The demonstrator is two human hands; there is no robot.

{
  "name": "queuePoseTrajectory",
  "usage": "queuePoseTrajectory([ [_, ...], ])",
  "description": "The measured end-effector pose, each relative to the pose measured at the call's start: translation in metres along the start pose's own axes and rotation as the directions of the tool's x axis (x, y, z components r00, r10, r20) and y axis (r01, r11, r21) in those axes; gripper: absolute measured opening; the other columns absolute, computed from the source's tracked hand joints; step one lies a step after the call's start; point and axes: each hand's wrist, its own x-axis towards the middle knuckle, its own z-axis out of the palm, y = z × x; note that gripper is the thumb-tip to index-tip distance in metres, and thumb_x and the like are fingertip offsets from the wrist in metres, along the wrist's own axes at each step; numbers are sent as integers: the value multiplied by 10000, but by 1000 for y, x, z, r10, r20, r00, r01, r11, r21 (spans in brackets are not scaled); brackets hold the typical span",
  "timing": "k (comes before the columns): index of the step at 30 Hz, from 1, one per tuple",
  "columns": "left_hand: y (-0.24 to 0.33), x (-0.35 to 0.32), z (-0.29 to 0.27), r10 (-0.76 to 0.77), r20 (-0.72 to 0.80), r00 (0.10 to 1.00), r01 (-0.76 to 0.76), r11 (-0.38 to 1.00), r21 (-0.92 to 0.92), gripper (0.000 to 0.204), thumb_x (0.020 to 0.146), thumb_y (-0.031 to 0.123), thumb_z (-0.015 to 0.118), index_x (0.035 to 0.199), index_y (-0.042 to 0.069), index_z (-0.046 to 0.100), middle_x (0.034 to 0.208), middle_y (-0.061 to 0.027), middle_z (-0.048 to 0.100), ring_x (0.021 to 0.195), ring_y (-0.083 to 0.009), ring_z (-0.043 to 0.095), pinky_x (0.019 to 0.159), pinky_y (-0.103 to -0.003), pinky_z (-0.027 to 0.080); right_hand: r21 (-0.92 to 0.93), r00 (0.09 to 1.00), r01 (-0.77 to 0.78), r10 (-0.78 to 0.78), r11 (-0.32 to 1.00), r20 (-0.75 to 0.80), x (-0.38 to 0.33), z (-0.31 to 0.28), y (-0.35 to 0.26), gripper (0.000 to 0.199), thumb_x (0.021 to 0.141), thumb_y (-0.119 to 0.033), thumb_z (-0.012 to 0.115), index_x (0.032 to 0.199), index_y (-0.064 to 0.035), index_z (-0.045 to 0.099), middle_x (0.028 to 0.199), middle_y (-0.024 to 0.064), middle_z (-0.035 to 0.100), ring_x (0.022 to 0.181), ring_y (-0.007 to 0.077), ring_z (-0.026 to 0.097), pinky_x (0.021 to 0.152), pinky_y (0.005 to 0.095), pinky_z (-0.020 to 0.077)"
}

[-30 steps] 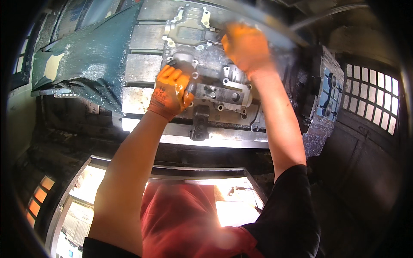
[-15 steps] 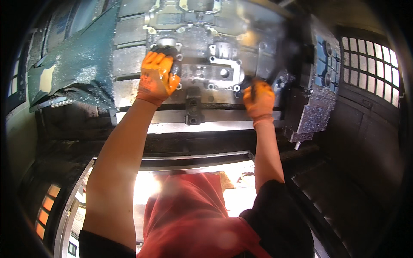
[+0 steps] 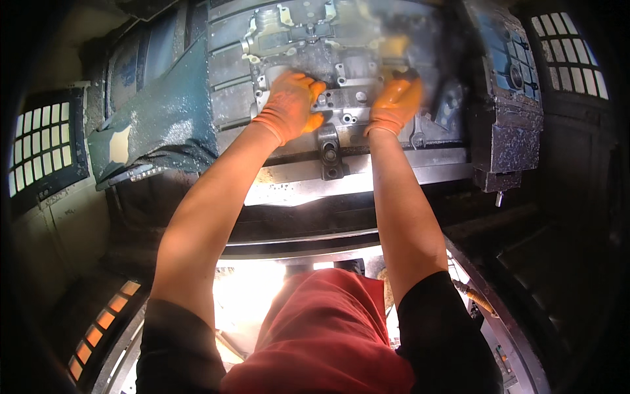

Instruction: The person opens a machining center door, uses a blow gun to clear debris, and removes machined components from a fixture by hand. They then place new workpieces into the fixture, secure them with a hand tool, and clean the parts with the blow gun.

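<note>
In an orange work glove, my left hand [image 3: 293, 105] curls its fingers and thumb at the left side of a grey metal casting [image 3: 344, 117] with round holes. My right hand [image 3: 396, 102], gloved alike, bends over the casting's right side, its dark fingertips pointing away from me. Much of the casting is hidden under both hands. Beneath lies a slotted metal machine table [image 3: 230, 98]. Farther back sits another pale casting [image 3: 269, 43] with bolt lugs. Just in front of my hands stands a dark clamp block [image 3: 330, 152] with a round hole.
A torn green-grey sheet [image 3: 154, 125], flecked with chips, hangs at the left. To the right stands a blue-faced metal block [image 3: 508, 72] with a speckled side. Barred windows [image 3: 43, 141] flank the enclosure. An orange-handled tool [image 3: 475, 297] lies near the lower right edge.
My left hand has shifted right along the casting, and my right hand has moved farther away from me. The view has swung left, so the table appears farther right.
</note>
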Motion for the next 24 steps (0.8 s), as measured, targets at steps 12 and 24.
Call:
queuePoseTrajectory([
  [12, 9, -58, -45, -313, -309, 898, 16, 727, -687, 518, 673, 173, 748, 1111, -53, 590, 1017, -182, 635, 955, -296, 608, 838, -368, 485, -209, 990, -131, 137, 969, 13, 6, 8, 10, 355, 914, -293, 535, 1028, 30, 628, 1021, 237, 659, 963, 429, 607, 841, 441, 474],
  [24, -42, -157, 84, -808, -432, 400, 824, 524, -217, 386, 694, 254, 751, 976, 55, 579, 1036, -160, 558, 1009, -378, 539, 829, -456, 468, -518, 919, -243, 366, 820, 147, 16, 20, -33, 552, 889, -436, 492, 1242, -18, 558, 1146, 244, 631, 1050, 420, 604, 890, 450, 473],
])
